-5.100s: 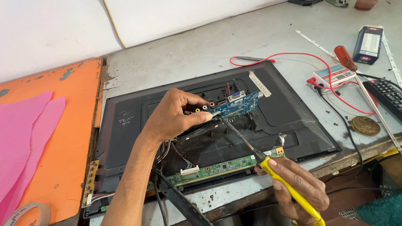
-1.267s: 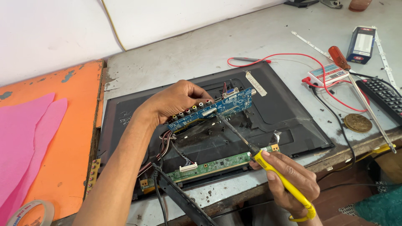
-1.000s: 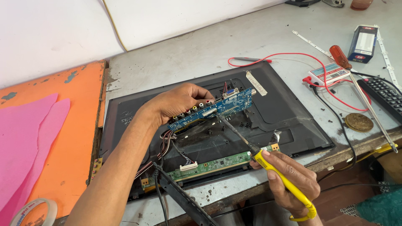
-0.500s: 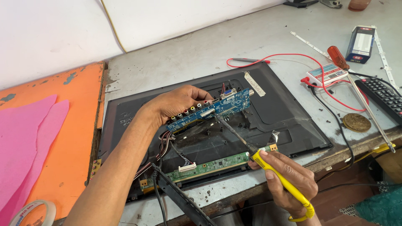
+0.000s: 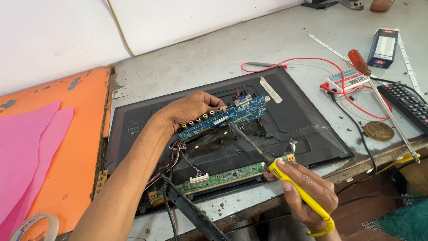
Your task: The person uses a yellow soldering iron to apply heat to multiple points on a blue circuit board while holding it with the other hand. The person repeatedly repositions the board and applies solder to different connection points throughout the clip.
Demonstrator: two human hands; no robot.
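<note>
Two hands are working over a blue board (image 5: 225, 117), a narrow rectangular circuit card studded with round coloured sockets, which is sitting tilted above the middle of a dark panel (image 5: 312, 129). The left hand (image 5: 191, 109) is curling its fingers closed around the board's left end, pinching it steady. The right hand (image 5: 307, 192) is wrapping shut around a yellow plastic iron (image 5: 298, 196), whose thin metal tip is touching the board's lower edge. A long green strip board (image 5: 227, 177) is lying along the panel's near edge, with bundled wires running up from it. The panel is resting flat on a scuffed grey tabletop (image 5: 200, 62). Farther right, a red lead (image 5: 307, 60) is looping toward a small meter (image 5: 347, 79), near a screwdriver (image 5: 359, 62) with an amber handle, a black remote (image 5: 408, 102) and a round brass tin (image 5: 379, 130).
</note>
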